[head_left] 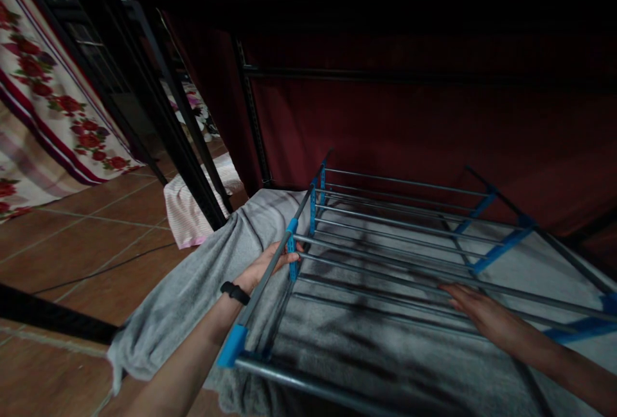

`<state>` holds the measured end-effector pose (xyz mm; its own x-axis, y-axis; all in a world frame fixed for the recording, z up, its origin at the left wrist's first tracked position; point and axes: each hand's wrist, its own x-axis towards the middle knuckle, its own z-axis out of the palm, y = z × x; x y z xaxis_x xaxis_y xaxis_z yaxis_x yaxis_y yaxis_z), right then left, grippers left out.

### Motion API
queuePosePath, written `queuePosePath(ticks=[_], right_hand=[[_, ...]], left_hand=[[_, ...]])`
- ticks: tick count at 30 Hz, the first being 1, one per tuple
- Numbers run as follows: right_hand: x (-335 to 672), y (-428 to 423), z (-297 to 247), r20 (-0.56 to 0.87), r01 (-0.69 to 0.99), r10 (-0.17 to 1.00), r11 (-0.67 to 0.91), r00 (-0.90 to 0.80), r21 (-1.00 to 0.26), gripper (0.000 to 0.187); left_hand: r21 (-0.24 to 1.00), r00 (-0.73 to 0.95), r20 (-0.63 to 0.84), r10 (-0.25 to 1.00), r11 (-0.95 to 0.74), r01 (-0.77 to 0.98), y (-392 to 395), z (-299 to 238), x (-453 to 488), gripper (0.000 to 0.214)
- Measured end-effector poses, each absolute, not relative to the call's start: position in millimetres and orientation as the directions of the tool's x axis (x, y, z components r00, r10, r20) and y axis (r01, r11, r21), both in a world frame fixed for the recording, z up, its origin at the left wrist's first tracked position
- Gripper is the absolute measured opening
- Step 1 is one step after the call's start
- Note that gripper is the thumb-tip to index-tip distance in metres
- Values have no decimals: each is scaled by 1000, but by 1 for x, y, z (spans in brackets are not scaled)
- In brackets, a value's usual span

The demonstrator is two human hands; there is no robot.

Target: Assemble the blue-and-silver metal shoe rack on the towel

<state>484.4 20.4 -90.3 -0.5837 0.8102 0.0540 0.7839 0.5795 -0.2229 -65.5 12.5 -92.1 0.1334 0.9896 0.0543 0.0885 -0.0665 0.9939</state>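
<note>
A shoe rack (pixel 385 263) of grey metal tubes with blue plastic brackets lies across the grey blanket in front of me. My left hand (pixel 270 266), a black band on its wrist, pinches a blue bracket (pixel 292 256) on the rack's left side, behind the slanted side tube. Over on the right, my right hand (pixel 465 304) is curled at one of the middle tubes, with its fingertips partly hidden. Blue end pieces (pixel 501 247) join the tubes on the far right side. A blue corner piece (pixel 232 345) sits at the near left end.
The grey blanket (pixel 168 314) drapes over the left edge. Black slotted metal posts (pixel 164 115) stand at the left, and a dark red cloth (pixel 385 121) hangs behind. A striped cloth (pixel 186 211) and a floral blanket (pixel 58 96) are beyond, over a tiled floor (pixel 72 243) with a cable.
</note>
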Motion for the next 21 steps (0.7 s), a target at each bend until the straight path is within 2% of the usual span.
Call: queuePosePath(ticks=[10,17,21], right_hand=[[484,19,-90,24,793,815,571,-580,-213,47],[476,18,-81,-30,817,830,541,-557,-199,49],[475,18,-79,-38,817,829,542,-558,-196,49]], left_hand=[[986,104,68,992,-83,144,7,-85,-61,26],[981,90,79,993,-93,173,13,-91,-59,39],[975,99,73,992,-92,204,13,-90,-59,38]])
